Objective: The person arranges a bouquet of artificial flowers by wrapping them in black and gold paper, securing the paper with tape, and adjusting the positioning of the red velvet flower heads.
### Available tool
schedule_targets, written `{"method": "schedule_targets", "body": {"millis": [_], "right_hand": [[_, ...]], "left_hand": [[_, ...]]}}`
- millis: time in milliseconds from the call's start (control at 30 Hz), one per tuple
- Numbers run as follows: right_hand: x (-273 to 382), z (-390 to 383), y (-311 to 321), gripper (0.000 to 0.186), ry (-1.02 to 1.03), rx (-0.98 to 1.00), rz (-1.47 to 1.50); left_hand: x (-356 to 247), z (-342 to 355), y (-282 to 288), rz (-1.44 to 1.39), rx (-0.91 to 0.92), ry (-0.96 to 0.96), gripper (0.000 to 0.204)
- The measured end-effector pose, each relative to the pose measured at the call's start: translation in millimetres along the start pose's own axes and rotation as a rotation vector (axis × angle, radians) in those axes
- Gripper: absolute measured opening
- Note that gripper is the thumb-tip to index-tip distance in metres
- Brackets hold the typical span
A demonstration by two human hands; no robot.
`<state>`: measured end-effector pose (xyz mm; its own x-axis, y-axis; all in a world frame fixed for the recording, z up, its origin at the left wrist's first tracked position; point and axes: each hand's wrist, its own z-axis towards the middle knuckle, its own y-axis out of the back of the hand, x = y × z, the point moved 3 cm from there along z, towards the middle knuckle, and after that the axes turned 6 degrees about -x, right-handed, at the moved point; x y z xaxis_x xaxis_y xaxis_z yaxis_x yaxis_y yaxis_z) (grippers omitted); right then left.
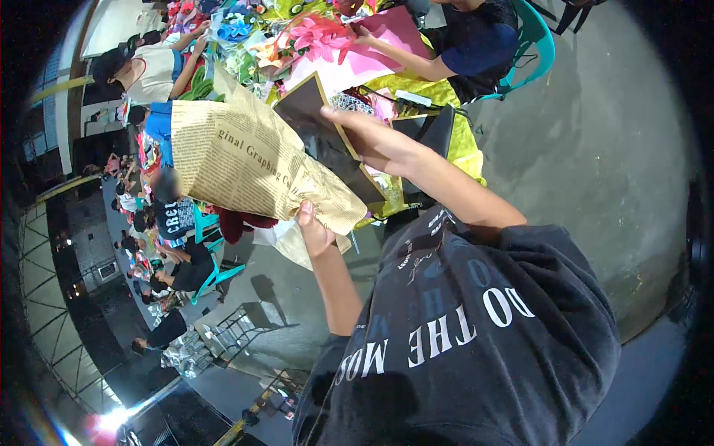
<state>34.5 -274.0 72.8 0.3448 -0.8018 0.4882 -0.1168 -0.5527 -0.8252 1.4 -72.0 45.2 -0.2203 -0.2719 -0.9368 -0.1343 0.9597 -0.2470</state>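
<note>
My left hand (315,232) is closed round the gathered lower end of a newsprint-patterned wrapping paper (238,149), with the thumb on top. The tan paper flares up and to the left in a cone; what it may wrap is hidden. Behind its right side stands a glossy black wrapping sheet (316,126) with a gold border. My right hand (375,141) grips this sheet by its right edge, thumb toward the top, fingers partly hidden. Below the cone, a dark red item (236,223) and a piece of white paper (275,239) show.
Ahead is a table with a yellow cover (465,141), heaped with artificial flowers (320,37) and pink paper (398,33). A person (476,44) sits on a teal chair (537,44) at the right. Another person (152,70) works at the far left. More people and chairs are at left.
</note>
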Motion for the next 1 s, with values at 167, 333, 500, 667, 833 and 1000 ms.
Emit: {"method": "schedule_targets", "body": {"millis": [167,333,500,667,833,1000], "right_hand": [[19,-9,-11,0.033,0.010,-0.072,-0.151],[18,12,3,0.035,0.073,-0.073,-0.068],[40,7,-10,0.035,0.186,-0.245,-0.050],[63,25,-11,0.036,0.174,0.130,0.143],[97,29,-21,0.052,-0.159,0.235,0.144],[112,34,-47,0.030,-0.069,0.367,-0.811]], "left_hand": [[3,2,5,0.033,-0.018,0.025,0.091],[8,12,17,0.049,0.091,0.051,0.087],[-5,6,14,0.164,0.078,0.087,0.081],[-21,5,19,0.209,0.075,0.091,0.082],[-33,-1,26,0.265,0.097,0.082,0.084],[-39,-9,38,0.313,0.108,0.089,0.085]]}}
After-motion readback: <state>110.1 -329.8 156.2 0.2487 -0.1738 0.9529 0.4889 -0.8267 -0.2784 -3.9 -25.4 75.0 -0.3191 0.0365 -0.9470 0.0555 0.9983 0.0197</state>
